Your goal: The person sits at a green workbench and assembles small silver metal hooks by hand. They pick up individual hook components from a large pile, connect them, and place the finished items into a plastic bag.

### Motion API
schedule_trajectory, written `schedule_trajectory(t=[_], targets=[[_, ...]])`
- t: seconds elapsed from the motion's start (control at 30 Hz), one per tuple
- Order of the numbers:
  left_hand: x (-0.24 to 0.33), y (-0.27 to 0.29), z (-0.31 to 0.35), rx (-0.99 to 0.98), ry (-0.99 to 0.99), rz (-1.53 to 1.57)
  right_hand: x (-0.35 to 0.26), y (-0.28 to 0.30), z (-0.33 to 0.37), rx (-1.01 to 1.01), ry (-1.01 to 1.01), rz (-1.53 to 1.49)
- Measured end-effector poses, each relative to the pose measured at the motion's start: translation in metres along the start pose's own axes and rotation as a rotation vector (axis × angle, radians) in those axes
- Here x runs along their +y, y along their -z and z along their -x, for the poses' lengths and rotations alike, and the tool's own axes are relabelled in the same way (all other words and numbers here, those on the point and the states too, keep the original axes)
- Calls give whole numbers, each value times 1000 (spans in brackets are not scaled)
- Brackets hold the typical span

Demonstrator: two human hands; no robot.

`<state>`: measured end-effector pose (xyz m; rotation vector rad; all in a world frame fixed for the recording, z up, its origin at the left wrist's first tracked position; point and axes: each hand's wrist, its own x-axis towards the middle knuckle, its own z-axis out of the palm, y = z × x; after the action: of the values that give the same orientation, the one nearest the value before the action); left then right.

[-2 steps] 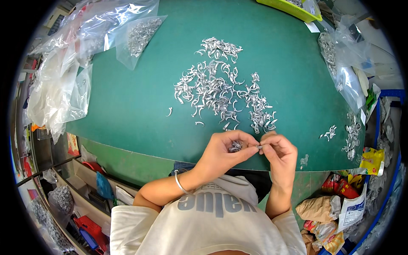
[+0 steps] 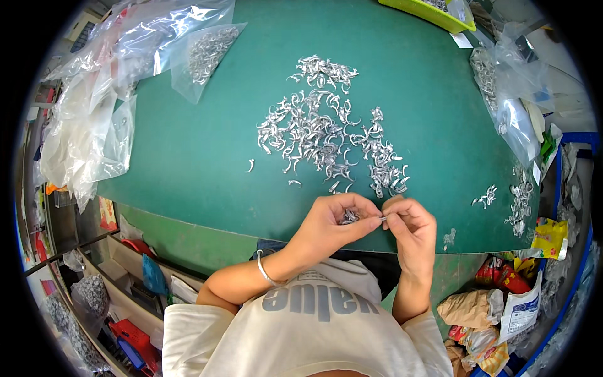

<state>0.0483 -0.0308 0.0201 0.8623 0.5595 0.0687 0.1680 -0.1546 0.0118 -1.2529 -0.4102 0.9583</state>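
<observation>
My left hand (image 2: 336,221) is closed loosely around several small curved silver metal pieces (image 2: 348,217), which show in its palm. Its thumb and forefinger meet my right hand (image 2: 411,226) at one small silver piece (image 2: 384,218), pinched between the fingertips of both. The exact shape of that piece is too small to make out. Just beyond my hands, a large loose pile of the same curved silver pieces (image 2: 317,129) spreads over the green table (image 2: 207,157). A smaller heap (image 2: 323,70) lies behind it, and another cluster (image 2: 384,160) is to its right.
Clear plastic bags (image 2: 94,119) lie at the left, one bag (image 2: 210,53) holding silver pieces. A yellow-green tray (image 2: 433,16) sits at the far right. More pieces (image 2: 520,201) lie near the right edge. Drawers (image 2: 125,257) are below left; paper bags (image 2: 471,305) are below right.
My right hand has shifted very slightly to the left. Both hands keep their grip, and the piles on the table are unchanged.
</observation>
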Motion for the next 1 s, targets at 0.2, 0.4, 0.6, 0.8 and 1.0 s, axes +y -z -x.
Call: schedule_trajectory(t=[0.2,0.4,0.6,0.8,1.0], targets=[[-8,4,-8,-38,192,438,0,19,-4,-44,-3,304],[-10,8,-9,-169,72,441,-1,38,-37,385,453,1113],[-14,6,-9,-114,54,374,9,29,-53,373,461,1437],[-22,5,-12,-7,-38,324,3,28,-41,297,500,989],[-13,-7,-13,79,-163,95,-15,4,-16,-19,498,776]])
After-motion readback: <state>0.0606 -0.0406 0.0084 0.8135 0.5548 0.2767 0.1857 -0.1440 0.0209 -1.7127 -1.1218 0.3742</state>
